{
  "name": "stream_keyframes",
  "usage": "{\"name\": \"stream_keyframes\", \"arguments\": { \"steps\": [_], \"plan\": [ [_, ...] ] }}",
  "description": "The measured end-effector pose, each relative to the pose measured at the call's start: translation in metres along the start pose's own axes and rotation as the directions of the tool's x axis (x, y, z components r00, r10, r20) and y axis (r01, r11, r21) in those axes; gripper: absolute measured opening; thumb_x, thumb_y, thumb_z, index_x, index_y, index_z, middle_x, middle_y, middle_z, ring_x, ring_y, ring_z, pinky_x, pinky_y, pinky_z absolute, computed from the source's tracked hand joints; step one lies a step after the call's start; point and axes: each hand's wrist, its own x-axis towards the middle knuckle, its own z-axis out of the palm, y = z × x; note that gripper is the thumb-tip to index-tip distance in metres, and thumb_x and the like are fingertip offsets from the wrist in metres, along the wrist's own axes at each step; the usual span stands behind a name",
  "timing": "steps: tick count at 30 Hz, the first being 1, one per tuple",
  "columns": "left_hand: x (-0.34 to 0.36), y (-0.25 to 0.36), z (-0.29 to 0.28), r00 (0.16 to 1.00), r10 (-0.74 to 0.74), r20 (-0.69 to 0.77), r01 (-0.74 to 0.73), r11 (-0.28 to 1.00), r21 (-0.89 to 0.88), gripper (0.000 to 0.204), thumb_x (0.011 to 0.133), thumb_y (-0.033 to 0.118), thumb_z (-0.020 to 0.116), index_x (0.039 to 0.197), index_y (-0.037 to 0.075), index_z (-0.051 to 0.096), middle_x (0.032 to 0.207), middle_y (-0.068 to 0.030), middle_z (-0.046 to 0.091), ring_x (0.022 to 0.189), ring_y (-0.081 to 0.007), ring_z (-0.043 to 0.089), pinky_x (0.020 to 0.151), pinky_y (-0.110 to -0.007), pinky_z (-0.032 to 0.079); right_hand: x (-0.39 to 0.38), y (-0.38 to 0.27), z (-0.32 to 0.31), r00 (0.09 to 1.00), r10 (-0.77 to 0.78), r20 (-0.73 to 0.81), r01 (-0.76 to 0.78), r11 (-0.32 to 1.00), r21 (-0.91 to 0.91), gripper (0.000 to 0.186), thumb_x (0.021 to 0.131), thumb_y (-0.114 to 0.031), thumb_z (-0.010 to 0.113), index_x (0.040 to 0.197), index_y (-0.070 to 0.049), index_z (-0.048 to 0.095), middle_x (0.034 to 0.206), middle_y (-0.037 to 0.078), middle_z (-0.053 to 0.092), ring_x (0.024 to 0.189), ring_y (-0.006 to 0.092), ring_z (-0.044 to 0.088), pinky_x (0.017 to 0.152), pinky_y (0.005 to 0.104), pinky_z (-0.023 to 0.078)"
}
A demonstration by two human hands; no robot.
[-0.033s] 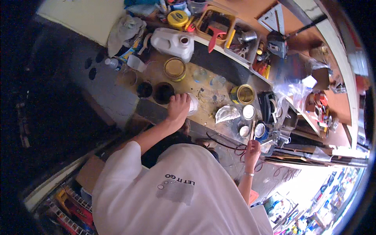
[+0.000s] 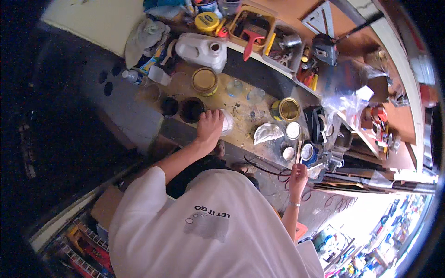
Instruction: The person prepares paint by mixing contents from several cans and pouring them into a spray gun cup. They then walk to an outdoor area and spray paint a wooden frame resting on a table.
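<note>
My left hand (image 2: 211, 126) is closed around the near side of a white tub (image 2: 227, 122) standing on the workbench (image 2: 245, 134). Just left of it are two dark round containers, the larger one (image 2: 192, 110) nearest my fingers. At the right, my right hand (image 2: 299, 172) pinches the lower end of a thin wooden stick (image 2: 299, 151). The stick's far end lies beside a blue can (image 2: 308, 152) with a whitish top. Left of the stick sit a small pale round lid or cup (image 2: 289, 153) and a larger white one (image 2: 293, 130). A crumpled white piece (image 2: 268, 133) lies between my hands.
A yellow tin (image 2: 204, 82) and another open tin (image 2: 287, 110) stand farther back, with clear cups (image 2: 256, 96) between them. Behind are a grey-white jug (image 2: 202, 51) and a tool tray (image 2: 285, 51) with a red-handled brush (image 2: 252, 39). A dark red hose (image 2: 273, 172) hangs below the bench edge.
</note>
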Motion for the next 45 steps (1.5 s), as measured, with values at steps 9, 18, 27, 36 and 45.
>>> {"name": "stream_keyframes", "arguments": {
  "steps": [9,18,27,36,45],
  "plan": [
    [0.002,0.003,-0.036,0.984,-0.044,0.171,0.053,0.997,-0.047,0.062,0.074,0.028,0.083,0.129,0.009,0.06,0.112,-0.0073,0.062,0.105,-0.0253,0.061,0.087,-0.041,0.047,-0.03,0.044,0.004,0.997,0.054,0.061,-0.057,0.997,0.044,0.018,0.1,-0.018,0.065,0.097,-0.001,0.064,0.085,0.008,0.064,0.07,0.0159,0.064,0.057,0.0299,0.049],
    [-0.055,0.014,0.014,0.899,-0.438,-0.016,0.396,0.828,-0.397,0.089,0.068,0.035,0.088,0.142,0.01,0.047,0.131,-0.0147,0.059,0.12,-0.0354,0.056,0.098,-0.052,0.042,-0.047,0.066,-0.022,0.986,0.12,0.118,-0.134,0.983,0.123,0.017,0.1,-0.017,0.063,0.1,-0.001,0.064,0.089,0.011,0.063,0.071,0.0235,0.061,0.061,0.033,0.049],
    [-0.079,0.033,0.051,0.742,-0.648,-0.174,0.416,0.648,-0.638,0.091,0.067,0.035,0.091,0.14,0.005,0.046,0.131,-0.0196,0.057,0.122,-0.0406,0.051,0.104,-0.055,0.038,-0.049,0.063,-0.036,0.98,0.123,0.158,-0.141,0.984,0.107,0.018,0.102,-0.02,0.061,0.101,-0.003,0.065,0.086,0.008,0.066,0.07,0.0166,0.063,0.059,0.0303,0.049],
    [-0.087,0.116,0.061,0.683,-0.71,-0.171,0.042,0.273,-0.961,0.098,0.068,0.01,0.092,0.146,0.002,0.033,0.144,-0.0182,0.048,0.134,-0.034,0.048,0.114,-0.048,0.039,-0.056,0.062,-0.031,0.966,0.064,0.25,-0.087,0.993,0.084,0.014,0.101,-0.017,0.062,0.098,-0.003,0.062,0.09,0.01,0.063,0.071,0.0216,0.065,0.058,0.0321,0.051],
    [0.013,0.18,0.164,0.709,-0.7,0.081,0.067,-0.046,-0.997,0.085,0.067,0.007,0.085,0.142,0.002,0.045,0.134,-0.0197,0.054,0.127,-0.0372,0.052,0.111,-0.044,0.04,-0.025,0.02,-0.032,0.988,-0.008,0.152,-0.02,0.983,0.183,0.011,0.098,-0.012,0.063,0.094,-0.002,0.062,0.081,0.009,0.061,0.07,0.0197,0.056,0.065,0.0317,0.046]
  ]
}}
